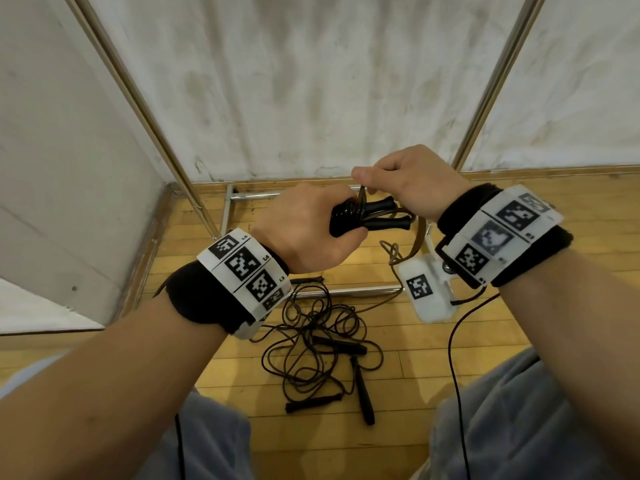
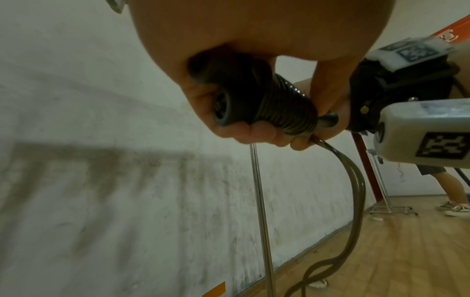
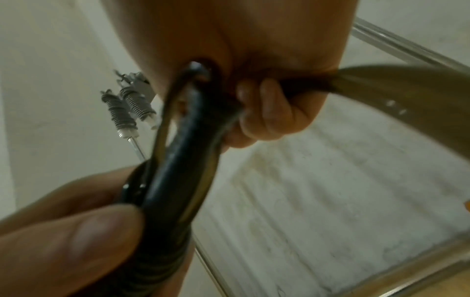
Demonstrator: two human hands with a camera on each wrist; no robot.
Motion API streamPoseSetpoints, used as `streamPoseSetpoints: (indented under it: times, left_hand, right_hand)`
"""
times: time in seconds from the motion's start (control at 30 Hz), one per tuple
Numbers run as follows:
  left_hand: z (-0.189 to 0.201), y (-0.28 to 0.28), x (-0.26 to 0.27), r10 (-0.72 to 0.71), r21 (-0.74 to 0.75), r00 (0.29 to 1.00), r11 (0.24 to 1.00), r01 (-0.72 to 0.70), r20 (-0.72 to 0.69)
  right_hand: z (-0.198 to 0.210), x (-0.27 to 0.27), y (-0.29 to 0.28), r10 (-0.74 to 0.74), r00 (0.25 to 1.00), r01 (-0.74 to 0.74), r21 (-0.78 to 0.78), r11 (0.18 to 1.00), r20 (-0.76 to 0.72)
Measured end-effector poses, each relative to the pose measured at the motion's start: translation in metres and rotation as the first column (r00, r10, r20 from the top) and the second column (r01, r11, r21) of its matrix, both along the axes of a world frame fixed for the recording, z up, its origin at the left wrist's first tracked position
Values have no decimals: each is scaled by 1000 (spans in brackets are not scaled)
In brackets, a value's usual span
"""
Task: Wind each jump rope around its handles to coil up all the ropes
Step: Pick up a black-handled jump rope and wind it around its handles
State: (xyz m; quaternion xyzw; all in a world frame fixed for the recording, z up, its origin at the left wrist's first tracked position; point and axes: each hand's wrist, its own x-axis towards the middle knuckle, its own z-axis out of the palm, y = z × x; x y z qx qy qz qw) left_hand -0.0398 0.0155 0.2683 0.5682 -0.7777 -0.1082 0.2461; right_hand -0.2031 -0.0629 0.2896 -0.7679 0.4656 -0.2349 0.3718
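My left hand (image 1: 311,226) grips a pair of black jump rope handles (image 1: 381,214) held side by side, with several turns of dark rope (image 1: 346,213) coiled around them. In the left wrist view the coil (image 2: 287,112) sits just past my curled fingers (image 2: 254,132). My right hand (image 1: 398,181) pinches the rope (image 1: 362,194) just above the handles; its loose doubled length (image 2: 356,180) hangs to the floor. The right wrist view shows the rope (image 3: 394,90) running out of my closed right fist beside the handles (image 3: 178,160). More ropes (image 1: 318,344) lie tangled on the wooden floor (image 1: 398,403) below.
A metal rack's tubes (image 1: 138,102) rise against the white wall (image 1: 311,81), its base bars (image 1: 346,291) on the floor. Two wound ropes (image 3: 127,108) hang from the rack. Another person's legs (image 2: 450,191) stand at the right. A thin cable (image 1: 453,358) trails from my right wrist.
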Motion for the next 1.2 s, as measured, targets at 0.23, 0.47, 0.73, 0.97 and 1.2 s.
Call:
streamPoseSetpoints:
  times: [0.23,0.47,0.73,0.97,1.2]
  left_hand:
    - [7,3,-1,60,54,968,997,-48,-242]
    - [19,-3,5,172,45,880,984,-170,-443]
    - [16,-4,7,268,18,898,960,-279,-348]
    - [23,-10,19,350,3,824,921,-389,-445]
    - [24,-10,26,351,-50,847,914,-402,-400]
  right_hand:
    - [-3,0,6,20,949,-99,240,966,314]
    - [-26,26,22,-28,996,43,-172,984,90]
    - [-30,49,35,-19,996,23,-51,998,91]
    - [-29,62,44,-43,926,-22,169,985,374]
    - [-21,52,40,-29,974,44,-64,997,224]
